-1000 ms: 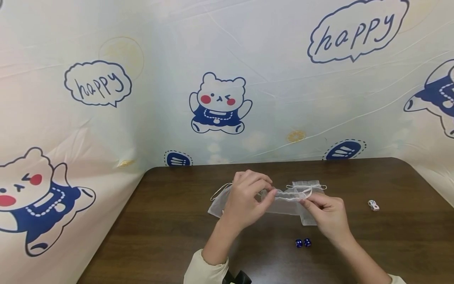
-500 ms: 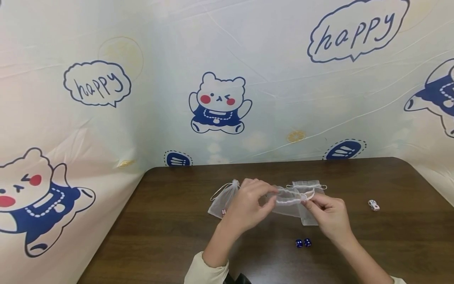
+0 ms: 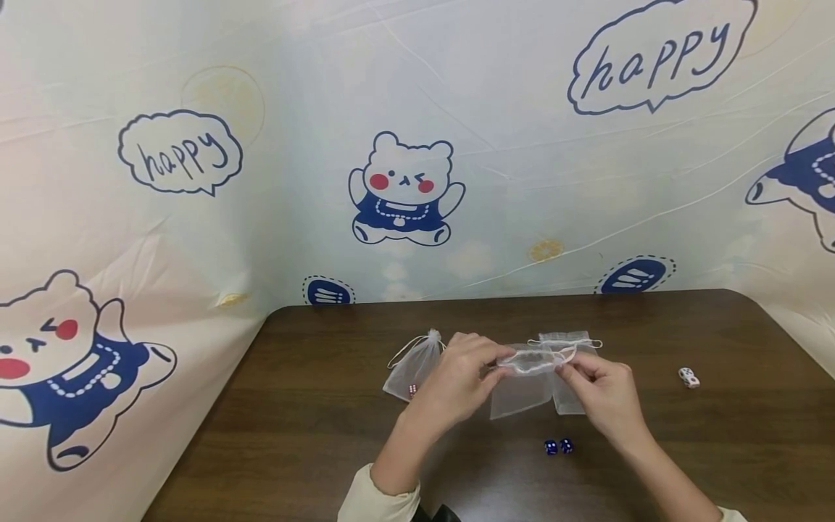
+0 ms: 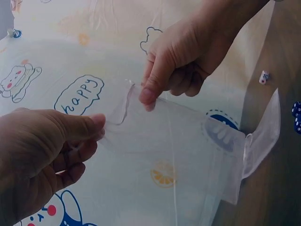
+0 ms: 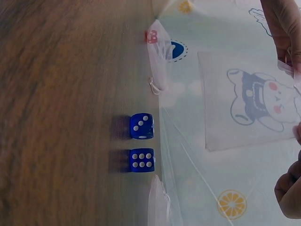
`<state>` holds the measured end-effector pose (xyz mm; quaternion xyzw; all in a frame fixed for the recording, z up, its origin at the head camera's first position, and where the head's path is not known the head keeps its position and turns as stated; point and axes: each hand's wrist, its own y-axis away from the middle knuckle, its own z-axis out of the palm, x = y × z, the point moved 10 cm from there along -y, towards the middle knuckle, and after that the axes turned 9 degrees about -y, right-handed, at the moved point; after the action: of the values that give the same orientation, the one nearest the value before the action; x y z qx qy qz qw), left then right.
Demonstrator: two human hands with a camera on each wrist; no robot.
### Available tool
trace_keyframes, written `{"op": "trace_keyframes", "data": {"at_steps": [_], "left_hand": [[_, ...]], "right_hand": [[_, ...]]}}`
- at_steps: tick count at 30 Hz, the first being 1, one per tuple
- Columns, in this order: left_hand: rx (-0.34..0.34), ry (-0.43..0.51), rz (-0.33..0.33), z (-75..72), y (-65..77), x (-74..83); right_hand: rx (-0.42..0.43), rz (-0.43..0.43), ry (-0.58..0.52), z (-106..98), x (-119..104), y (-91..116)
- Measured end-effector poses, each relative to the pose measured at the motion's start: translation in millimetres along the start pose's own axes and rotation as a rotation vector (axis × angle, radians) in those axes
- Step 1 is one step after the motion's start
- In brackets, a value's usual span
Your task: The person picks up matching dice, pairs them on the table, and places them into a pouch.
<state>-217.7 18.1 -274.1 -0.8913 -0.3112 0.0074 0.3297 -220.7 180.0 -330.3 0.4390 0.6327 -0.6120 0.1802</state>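
Observation:
A sheer white drawstring pouch (image 3: pixel 520 397) hangs above the table between my hands. My left hand (image 3: pixel 453 377) pinches the left end of its mouth between thumb and fingers. At the other end of the mouth, by the white cord, my right hand (image 3: pixel 609 397) pinches the fabric. The mouth is spread wide, and the pouch body looks flat with nothing visible inside. In the left wrist view the sheer fabric (image 4: pixel 188 136) stretches down from the fingertips. Two blue dice (image 3: pixel 558 446) sit side by side on the table below the pouch.
A gathered pouch (image 3: pixel 417 364) with red dice (image 3: pixel 412 391) inside stands to the left, partly behind my left hand. Another flat pouch (image 3: pixel 569 400) lies behind the held one. White dice (image 3: pixel 688 378) rest at the right of the brown table (image 3: pixel 293 435).
My left hand has shifted slightly down and now pinches the mouth's left end, which has spread wider. The pouch body hangs more in view. My right hand keeps its grip almost in place.

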Motion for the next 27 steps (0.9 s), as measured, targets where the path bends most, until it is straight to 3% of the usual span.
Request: {"op": "trace_keyframes", "data": {"at_steps": [7, 15, 21, 27], "left_hand": [[0.043, -0.100, 0.005, -0.7, 0.3, -2.2], [0.034, -0.090, -0.054, -1.4, 1.5, -10.6], [0.045, -0.092, -0.056, -2.0, 1.9, -12.1], [0.031, -0.101, -0.050, 0.1, 2.3, -12.2]], "right_hand": [[-0.128, 0.070, 0.098, 7.3, 10.4, -0.7], [-0.315, 0.190, 0.217, 12.1, 29.7, 5.7], [-0.541, 0.250, 0.244, 26.6, 44.5, 18.5], [-0.839, 0.211, 0.297, 42.3, 53.3, 37.8]]}}
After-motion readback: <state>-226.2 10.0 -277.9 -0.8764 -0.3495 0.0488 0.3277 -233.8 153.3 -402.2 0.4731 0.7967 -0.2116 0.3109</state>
